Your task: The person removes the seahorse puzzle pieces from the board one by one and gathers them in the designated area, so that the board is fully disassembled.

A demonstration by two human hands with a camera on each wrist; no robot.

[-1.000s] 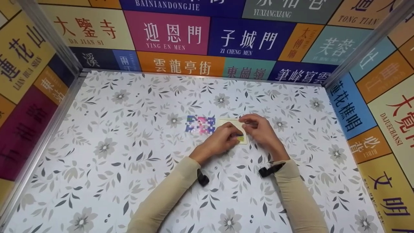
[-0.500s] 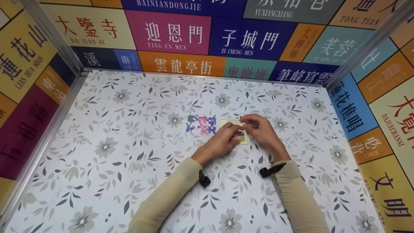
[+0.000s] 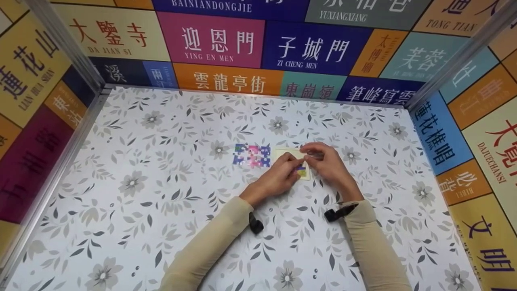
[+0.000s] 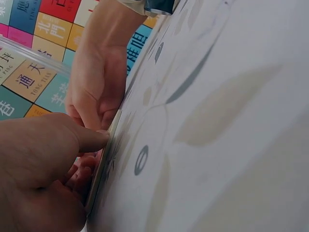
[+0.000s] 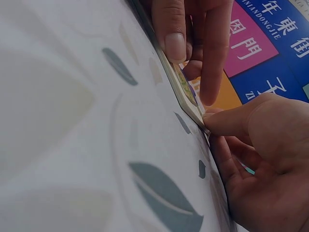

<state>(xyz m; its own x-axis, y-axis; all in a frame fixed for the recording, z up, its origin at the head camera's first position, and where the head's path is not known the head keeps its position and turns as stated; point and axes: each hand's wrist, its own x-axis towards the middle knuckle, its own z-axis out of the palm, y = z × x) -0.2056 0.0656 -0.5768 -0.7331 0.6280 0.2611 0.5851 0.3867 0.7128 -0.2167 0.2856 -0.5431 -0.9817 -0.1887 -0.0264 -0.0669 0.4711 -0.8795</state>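
A small cream jigsaw tray [image 3: 284,152] lies on the table, mostly under the hands. Yellow-green and purple puzzle pieces [image 3: 301,171] show in its front right corner. My left hand [image 3: 278,176] reaches over the tray from the left. In the right wrist view, its thumb [image 5: 175,46] is at the tray's front rim and a straight finger [image 5: 215,63] points down over the pieces. From the right, my right hand [image 3: 325,163] holds the tray's right edge between thumb [image 5: 227,120] and fingers. The hands hide most of the tray's inside.
Just left of the tray lies a group of blue and pink jigsaw pieces [image 3: 252,155] fitted together. The tabletop [image 3: 181,226] has a grey floral pattern. Panels with Chinese lettering [image 3: 218,40] stand along the back and both sides.
My left hand's fingers have shifted slightly over the tray, toward the right hand. A bit of purple now shows beside the yellow-green. The right hand has barely moved.
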